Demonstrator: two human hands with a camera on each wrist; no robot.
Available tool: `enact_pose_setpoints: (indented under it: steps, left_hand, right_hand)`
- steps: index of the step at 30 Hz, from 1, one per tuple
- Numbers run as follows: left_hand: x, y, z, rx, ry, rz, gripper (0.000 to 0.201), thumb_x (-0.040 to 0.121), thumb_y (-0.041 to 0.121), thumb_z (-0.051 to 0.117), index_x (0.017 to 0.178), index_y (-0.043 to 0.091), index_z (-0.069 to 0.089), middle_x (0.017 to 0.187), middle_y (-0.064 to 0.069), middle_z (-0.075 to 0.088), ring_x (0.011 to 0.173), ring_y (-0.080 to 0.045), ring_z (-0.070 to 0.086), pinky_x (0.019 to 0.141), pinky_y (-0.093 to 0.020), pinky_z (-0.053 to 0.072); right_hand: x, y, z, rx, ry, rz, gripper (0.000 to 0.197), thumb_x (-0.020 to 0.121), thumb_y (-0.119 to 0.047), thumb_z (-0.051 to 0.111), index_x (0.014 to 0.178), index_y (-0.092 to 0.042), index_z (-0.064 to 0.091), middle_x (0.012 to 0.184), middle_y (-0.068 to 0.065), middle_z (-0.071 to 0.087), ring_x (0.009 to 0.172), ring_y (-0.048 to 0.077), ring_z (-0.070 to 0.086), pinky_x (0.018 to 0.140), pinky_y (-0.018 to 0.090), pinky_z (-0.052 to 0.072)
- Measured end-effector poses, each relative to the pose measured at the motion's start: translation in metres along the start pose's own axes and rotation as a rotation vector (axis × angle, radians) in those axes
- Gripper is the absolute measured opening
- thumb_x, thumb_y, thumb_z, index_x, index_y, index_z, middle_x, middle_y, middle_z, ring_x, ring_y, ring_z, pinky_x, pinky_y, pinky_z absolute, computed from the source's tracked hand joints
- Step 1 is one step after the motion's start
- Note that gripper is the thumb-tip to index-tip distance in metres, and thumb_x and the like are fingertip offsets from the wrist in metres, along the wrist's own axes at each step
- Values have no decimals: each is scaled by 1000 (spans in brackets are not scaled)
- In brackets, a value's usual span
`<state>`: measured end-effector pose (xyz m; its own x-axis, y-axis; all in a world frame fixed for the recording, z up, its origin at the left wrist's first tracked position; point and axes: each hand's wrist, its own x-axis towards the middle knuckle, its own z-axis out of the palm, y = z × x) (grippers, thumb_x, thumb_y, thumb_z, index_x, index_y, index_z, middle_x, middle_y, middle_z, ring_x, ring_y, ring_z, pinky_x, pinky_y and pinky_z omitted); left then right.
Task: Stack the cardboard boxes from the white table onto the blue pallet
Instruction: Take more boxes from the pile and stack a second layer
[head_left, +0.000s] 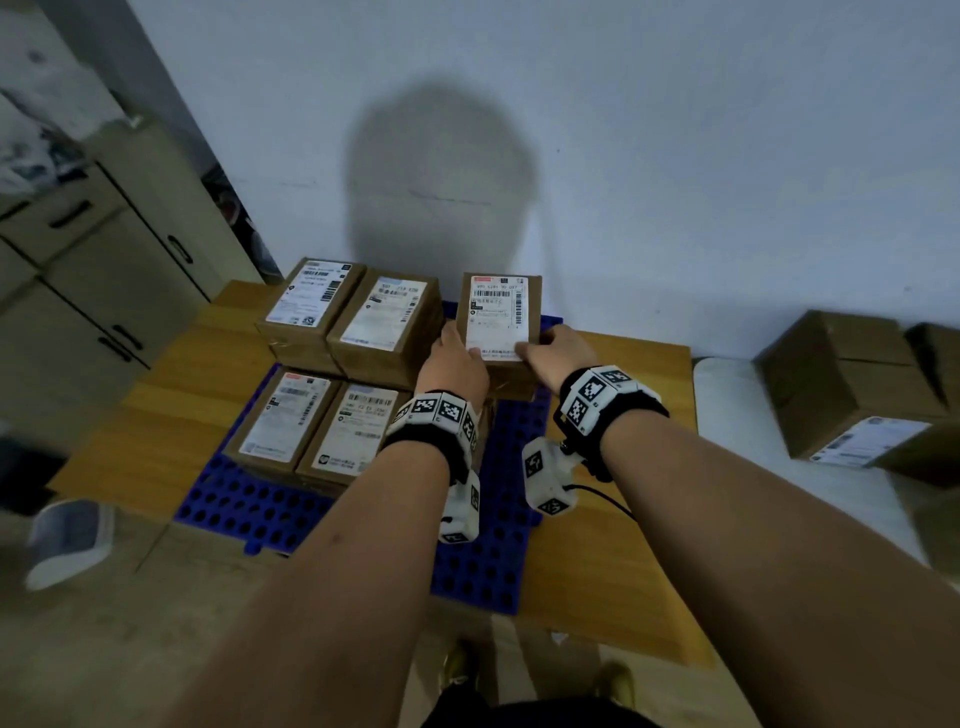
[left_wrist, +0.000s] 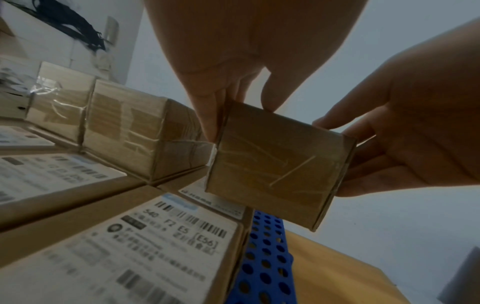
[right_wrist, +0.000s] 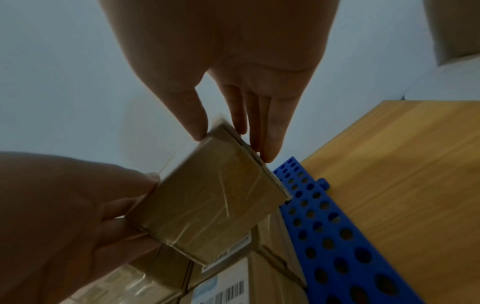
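Note:
I hold a labelled cardboard box (head_left: 498, 317) between both hands over the back right of the blue pallet (head_left: 488, 566). My left hand (head_left: 457, 356) grips its left near corner and my right hand (head_left: 556, 348) grips its right near corner. The left wrist view shows the taped end of the box (left_wrist: 278, 164), with my left hand (left_wrist: 240, 121) pinching it thumb on top. In the right wrist view my right hand (right_wrist: 228, 144) clasps the box (right_wrist: 213, 205) the same way. It hangs slightly tilted just above a lower box (right_wrist: 275, 236); I cannot tell if they touch.
Several labelled boxes (head_left: 343, 322) stand stacked on the pallet's left and middle. The pallet lies on a wooden board (head_left: 613, 519). More cardboard boxes (head_left: 852, 384) sit on the white table (head_left: 769, 499) at right. A cabinet (head_left: 104, 291) stands left, a wall close behind.

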<state>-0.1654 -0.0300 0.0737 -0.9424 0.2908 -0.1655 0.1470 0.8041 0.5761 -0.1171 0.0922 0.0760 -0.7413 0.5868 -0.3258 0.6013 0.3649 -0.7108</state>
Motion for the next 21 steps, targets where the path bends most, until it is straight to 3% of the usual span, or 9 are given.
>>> enact_pose_setpoints:
  steps: [3,9,13,17,21]
  left_hand:
    - [6,-10,-4,54,-15,21,50,101,21,37,148,11,23,142,-14,43,121,-30,52,96,-42,44]
    - [13,-18,-8,177,-84,112,42,98,11,40,140,9,35,143,-13,40,124,-29,49,104,-41,42]
    - [24,-28,-18,182,17,209,45,95,10,42,140,14,39,147,-7,38,133,-25,39,109,-40,36]
    - [38,-44,-33,254,138,251,50,96,12,37,146,15,36,153,-4,32,143,-22,23,118,-39,21]
    - [55,-60,-41,277,82,215,53,97,8,34,150,14,29,157,-3,24,146,-20,17,121,-37,14]
  right_hand:
    - [0,-4,14,27,-1,32,43,89,-34,61,126,-12,54,120,7,64,103,24,62,76,28,46]
    - [3,-3,25,25,-1,62,45,91,-32,60,127,-9,51,122,10,62,104,26,60,74,30,44]
    - [6,-6,31,41,31,93,43,90,-32,59,125,-8,52,119,10,63,101,27,61,71,31,47]
    - [10,-13,37,46,40,98,43,90,-32,58,126,-9,52,118,9,63,99,26,60,72,30,45]
    - [12,-21,46,88,46,104,46,87,-33,62,125,-8,52,117,9,64,100,25,62,81,33,52]
